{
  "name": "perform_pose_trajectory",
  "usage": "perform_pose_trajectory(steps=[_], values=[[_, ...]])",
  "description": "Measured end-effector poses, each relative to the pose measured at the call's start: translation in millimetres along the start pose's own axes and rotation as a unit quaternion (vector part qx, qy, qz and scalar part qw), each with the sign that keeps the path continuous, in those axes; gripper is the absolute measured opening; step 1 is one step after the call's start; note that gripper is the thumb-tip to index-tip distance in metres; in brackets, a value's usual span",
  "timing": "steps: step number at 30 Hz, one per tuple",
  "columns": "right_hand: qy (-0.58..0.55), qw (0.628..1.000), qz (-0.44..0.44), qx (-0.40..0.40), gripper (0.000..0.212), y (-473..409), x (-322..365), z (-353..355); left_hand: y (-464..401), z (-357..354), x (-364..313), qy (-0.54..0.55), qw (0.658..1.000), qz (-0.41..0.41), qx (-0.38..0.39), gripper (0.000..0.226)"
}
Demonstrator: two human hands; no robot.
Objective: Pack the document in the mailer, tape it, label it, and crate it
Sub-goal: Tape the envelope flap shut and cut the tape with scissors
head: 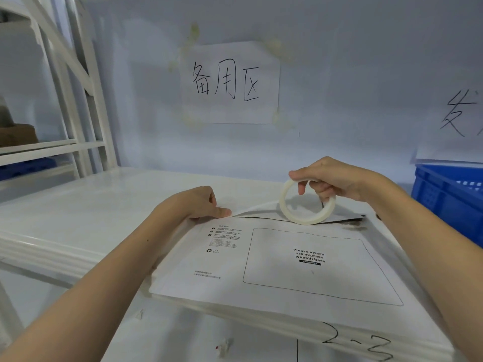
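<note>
Mailer (274, 259): white, flat on the tabletop (78, 205), flap end away from the person, printed face up.
Left hand (201, 203): fingers curled, thumb pinning the tape's free end at the flap's left corner, likely as an anchor.
Right hand (332, 178): closed round the tape roll (307, 202), roll on edge at the flap seam, strip drawn taut between the hands.
Print: "Please attach sto express waybill here".
Blue crate (449, 199): right, empty-handed reach away.
Wall sign (230, 82): "备用区".
Tabletop marking: "2-3".
</note>
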State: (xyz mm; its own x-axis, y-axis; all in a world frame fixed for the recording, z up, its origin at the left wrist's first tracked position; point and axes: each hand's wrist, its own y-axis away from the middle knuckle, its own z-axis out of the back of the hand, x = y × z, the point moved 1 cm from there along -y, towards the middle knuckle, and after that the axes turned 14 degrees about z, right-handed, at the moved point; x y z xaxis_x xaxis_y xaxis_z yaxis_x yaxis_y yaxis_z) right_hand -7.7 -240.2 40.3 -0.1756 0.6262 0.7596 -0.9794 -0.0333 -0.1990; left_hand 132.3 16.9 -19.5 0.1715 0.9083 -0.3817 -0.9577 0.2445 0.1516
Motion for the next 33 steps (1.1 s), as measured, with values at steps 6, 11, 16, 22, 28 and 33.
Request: perform_pose_trajectory(steps=[6,11,16,22,28,33], values=[[-0.057,0.998,-0.008,-0.002,0.042,-1,-6,-6,-12,5,9,-0.028,0.999,0.016,-0.033,0.059],[-0.240,0.970,0.000,0.027,0.047,-6,-18,-24,-19,23,22,-0.071,0.995,0.047,-0.046,0.068],[-0.292,0.955,0.005,0.048,0.041,-9,-22,-29,-17,30,14,0.000,1.000,-0.012,-0.019,0.049],[-0.278,0.960,0.005,0.039,0.041,-11,-22,-30,-14,6,13,0.259,0.963,-0.063,0.036,0.025],[-0.249,0.968,0.039,0.002,0.046,-13,-18,-32,-11,-1,15,0.266,0.962,-0.064,0.019,0.026],[-0.239,0.969,0.057,-0.035,0.044,-17,-16,-32,-8,-5,12,0.235,0.969,-0.074,0.001,0.033]])
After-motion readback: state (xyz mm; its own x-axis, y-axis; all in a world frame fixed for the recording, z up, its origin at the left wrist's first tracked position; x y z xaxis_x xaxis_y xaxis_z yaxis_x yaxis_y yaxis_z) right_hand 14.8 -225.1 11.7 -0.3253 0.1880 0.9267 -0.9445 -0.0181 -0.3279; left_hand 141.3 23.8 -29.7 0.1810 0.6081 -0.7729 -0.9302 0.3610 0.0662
